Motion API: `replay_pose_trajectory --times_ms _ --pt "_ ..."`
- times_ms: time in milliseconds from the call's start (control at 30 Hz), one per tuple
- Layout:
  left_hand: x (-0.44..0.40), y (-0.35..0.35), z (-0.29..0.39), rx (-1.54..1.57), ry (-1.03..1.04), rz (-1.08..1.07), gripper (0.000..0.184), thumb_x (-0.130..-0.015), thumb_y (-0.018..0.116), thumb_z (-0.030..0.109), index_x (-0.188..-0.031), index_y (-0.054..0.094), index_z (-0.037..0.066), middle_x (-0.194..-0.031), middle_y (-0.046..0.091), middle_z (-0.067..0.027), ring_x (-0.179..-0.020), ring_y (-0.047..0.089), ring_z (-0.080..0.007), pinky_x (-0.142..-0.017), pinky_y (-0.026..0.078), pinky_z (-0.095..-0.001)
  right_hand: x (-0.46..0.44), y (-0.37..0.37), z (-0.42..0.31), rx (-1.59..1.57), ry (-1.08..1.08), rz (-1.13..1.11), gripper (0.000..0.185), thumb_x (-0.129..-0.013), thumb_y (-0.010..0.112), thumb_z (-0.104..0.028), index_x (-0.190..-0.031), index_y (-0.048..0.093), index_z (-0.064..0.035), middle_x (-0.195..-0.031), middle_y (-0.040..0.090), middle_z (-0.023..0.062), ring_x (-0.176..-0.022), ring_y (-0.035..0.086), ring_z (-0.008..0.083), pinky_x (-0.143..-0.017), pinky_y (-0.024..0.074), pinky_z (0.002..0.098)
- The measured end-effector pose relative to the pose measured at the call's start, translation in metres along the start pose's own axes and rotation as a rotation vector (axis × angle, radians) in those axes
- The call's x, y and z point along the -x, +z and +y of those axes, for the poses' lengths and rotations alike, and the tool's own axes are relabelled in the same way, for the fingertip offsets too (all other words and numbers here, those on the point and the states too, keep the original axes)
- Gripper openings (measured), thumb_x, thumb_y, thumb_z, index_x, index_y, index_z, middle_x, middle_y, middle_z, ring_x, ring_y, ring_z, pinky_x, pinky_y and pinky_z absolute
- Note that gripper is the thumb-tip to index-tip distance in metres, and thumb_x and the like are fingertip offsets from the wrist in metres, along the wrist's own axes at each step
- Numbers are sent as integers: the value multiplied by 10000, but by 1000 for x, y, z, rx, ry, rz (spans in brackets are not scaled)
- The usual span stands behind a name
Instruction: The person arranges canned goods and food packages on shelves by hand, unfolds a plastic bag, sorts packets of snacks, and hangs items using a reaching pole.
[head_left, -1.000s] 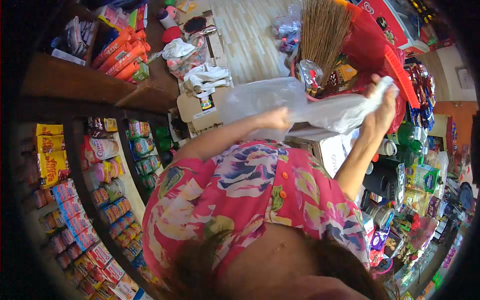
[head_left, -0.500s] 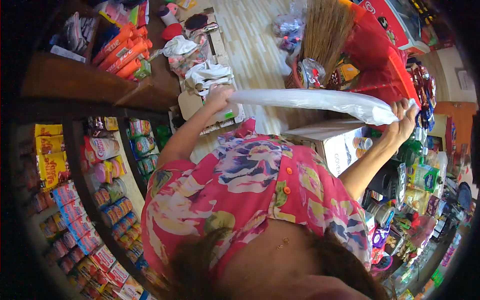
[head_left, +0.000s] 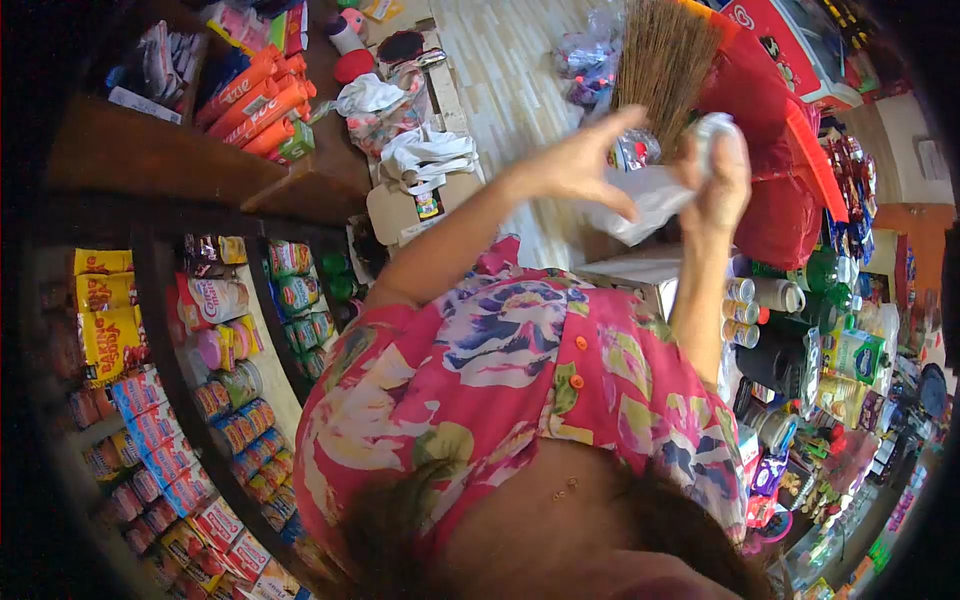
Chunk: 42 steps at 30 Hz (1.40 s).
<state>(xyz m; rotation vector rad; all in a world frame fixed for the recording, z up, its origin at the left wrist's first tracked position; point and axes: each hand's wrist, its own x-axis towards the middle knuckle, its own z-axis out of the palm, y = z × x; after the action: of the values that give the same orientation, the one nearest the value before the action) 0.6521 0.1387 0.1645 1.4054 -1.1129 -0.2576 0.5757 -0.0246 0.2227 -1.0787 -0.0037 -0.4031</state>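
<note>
My right hand (head_left: 722, 190) is closed around a whitish translucent plastic bag (head_left: 648, 205). Part of the bag is bunched at the top of the fist, and a loose part hangs to the left. My left hand (head_left: 578, 168) is beside it, slightly blurred, with thumb and fingers spread apart. The bag's loose part is close to the left thumb; whether they touch, I cannot tell. Behind the hands stands a broom of thin brown sticks (head_left: 662, 70). A red plastic bag (head_left: 780, 215) is just beyond the right hand.
Shelves at the left hold yellow packs (head_left: 110, 340) and several cans (head_left: 245, 425). Orange packs (head_left: 262, 105) lie on a brown counter (head_left: 160, 165). White cloth-like bags (head_left: 430, 155) rest near the upper middle. Jars and bottles (head_left: 830, 290) crowd the right side.
The plastic bag was stretched long between both hands. My left hand has let go and moved right with fingers spread. My right hand has come inward and up, gathering the bag.
</note>
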Motion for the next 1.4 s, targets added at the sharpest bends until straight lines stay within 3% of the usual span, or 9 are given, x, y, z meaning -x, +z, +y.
replay_pose_trajectory --times_ms 133,233,500,633,767,933,1133,1233,1400 --pt "-7 54 16 561 -427 -298 402 -671 760 198 -994 591 29 -786 619 -23 -682 595 -140 -644 488 -290 -5 3 -8 -76 67 -69 227 -848 591 -259 -919 535 -50 -717 542 46 -480 420 97 -452 353 235" --pt "10 49 2 592 -468 -426 290 -733 704 211 -929 603 22 -681 601 -4 -541 551 -87 -516 457 -240 -25 -72 -46 -278 83 -59 219 -871 559 -262 -923 509 -55 -690 513 55 -457 368 102 -450 337 249" --pt "84 -29 -26 619 -816 -506 240 -702 674 196 -808 583 0 -548 513 -29 -499 519 -135 -546 461 -312 -18 -232 -93 -390 -157 159 252 -945 361 -311 -875 454 -87 -691 465 77 -482 356 151 -479 322 283" --pt "102 -47 -35 723 -700 -433 243 -672 657 151 -847 582 -1 -557 507 -28 -556 558 -165 -713 476 -335 -7 -200 -71 253 -413 810 167 -875 493 -215 -847 548 -60 -710 549 70 -597 519 185 -573 449 316" --pt "109 -56 -14 828 -728 -358 325 -670 650 140 -943 560 -11 -656 522 -53 -663 573 -186 -799 458 -355 9 -218 -35 671 -639 693 115 -816 570 -133 -741 529 -55 -724 547 27 -615 493 134 -557 421 284" --pt "117 -57 -27 705 -691 -244 391 -688 641 127 -1033 530 -18 -814 536 -83 -786 564 -199 -848 436 -365 52 -156 22 1322 -504 392 136 -747 564 -92 -819 496 2 -730 489 166 -658 495 296 -618 428 361" --pt "48 -24 -62 435 -508 -39 473 -710 629 111 -1141 493 -26 -1005 554 -120 -933 554 -214 -907 409 -377 80 -68 58 1158 -41 -312 188 -762 570 -121 -844 469 14 -772 479 186 -708 485 349 -684 413 380" --pt "24 6 -71 513 -521 -323 515 -721 623 103 -1195 475 -31 -1100 563 -138 -1007 548 -222 -936 396 -383 75 -25 42 648 326 -387 78 -801 575 -89 -786 512 -47 -641 507 27 -559 460 97 -508 355 245" --pt "51 62 -36 689 -336 -782 516 -781 597 177 -1240 451 -6 -1123 563 -104 -1022 544 -182 -915 408 -329 51 -4 38 333 334 -59 106 -803 610 -122 -870 563 -54 -667 534 -11 -559 484 48 -471 344 195"
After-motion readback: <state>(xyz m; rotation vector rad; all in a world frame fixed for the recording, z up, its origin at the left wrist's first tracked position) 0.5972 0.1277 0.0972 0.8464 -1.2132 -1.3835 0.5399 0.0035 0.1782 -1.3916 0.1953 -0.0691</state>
